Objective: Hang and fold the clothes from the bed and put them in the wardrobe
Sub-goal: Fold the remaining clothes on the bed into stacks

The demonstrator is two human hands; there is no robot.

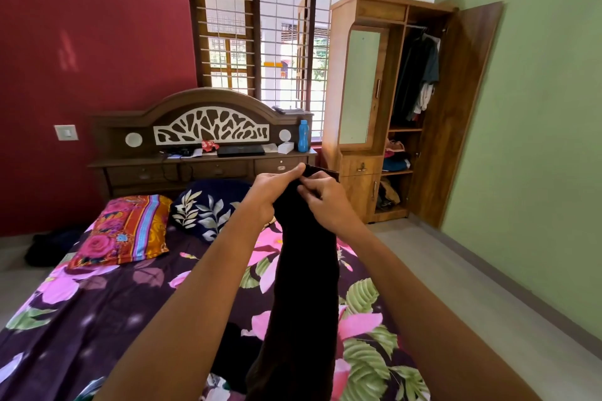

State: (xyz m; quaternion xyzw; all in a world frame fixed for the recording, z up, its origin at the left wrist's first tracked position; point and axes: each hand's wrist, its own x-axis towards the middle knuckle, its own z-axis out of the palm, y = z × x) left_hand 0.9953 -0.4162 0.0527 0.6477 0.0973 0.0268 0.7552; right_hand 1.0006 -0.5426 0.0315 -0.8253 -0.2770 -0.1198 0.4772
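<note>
A long dark brown garment [303,286] hangs down in front of me over the bed [97,303] with its floral purple sheet. My left hand [270,187] grips the garment's top edge with thumb stretched along it. My right hand [321,195] pinches the same top edge just beside it. The garment's lower end reaches the sheet near the bottom of the view. The wooden wardrobe [368,140] stands at the right of the bed, its right door [456,114] swung open, with dark clothes hanging [418,75] on the rail and folded clothes [395,156] on the shelves.
Two pillows [130,228] lie at the head of the bed. The headboard shelf [202,156] carries a laptop, small items and a blue bottle [303,136]. A dark heap [49,247] lies on the floor at the left. Bare floor [472,286] runs between bed and green wall.
</note>
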